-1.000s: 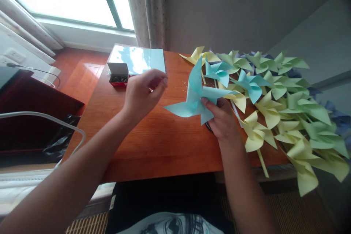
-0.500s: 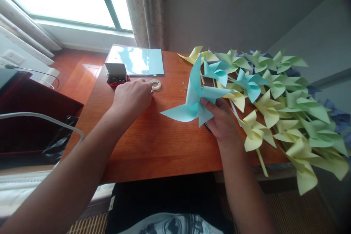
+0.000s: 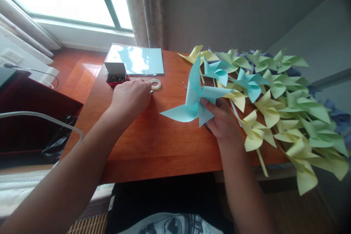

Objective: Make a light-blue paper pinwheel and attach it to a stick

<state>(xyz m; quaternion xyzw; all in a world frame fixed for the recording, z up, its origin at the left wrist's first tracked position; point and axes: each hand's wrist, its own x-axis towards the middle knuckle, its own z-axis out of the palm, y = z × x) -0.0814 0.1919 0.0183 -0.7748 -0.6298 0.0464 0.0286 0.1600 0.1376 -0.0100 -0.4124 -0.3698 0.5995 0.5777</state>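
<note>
My right hand point(image 3: 223, 117) grips a light-blue paper pinwheel point(image 3: 194, 98), its thumb pressed near the centre where the blades meet. The pinwheel is held up above the table, blades facing me. Over on the left, my left hand point(image 3: 133, 95) is closed, with its fingers bent down and mostly hidden. A tiny silvery bit point(image 3: 151, 91) shows by its fingertips; what it is I cannot tell. Close to those fingers lies a cream-coloured ring point(image 3: 156, 85) that looks like a tape roll. Just behind the hand stands a small open red box point(image 3: 112, 81) of small dark pieces.
Finished yellow pinwheels point(image 3: 253, 131), green pinwheels point(image 3: 297, 102) and blue pinwheels point(image 3: 252, 85) crowd the table's right side, some past its edge. Light-blue sheets point(image 3: 156, 62) under a glossy cover lie at the back left. Tiny specks dot the wooden table point(image 3: 164, 146). A white cable point(image 3: 55, 119) hangs left.
My left hand has shifted very slightly left near the cream ring. The right hand and the pinwheel in it look still.
</note>
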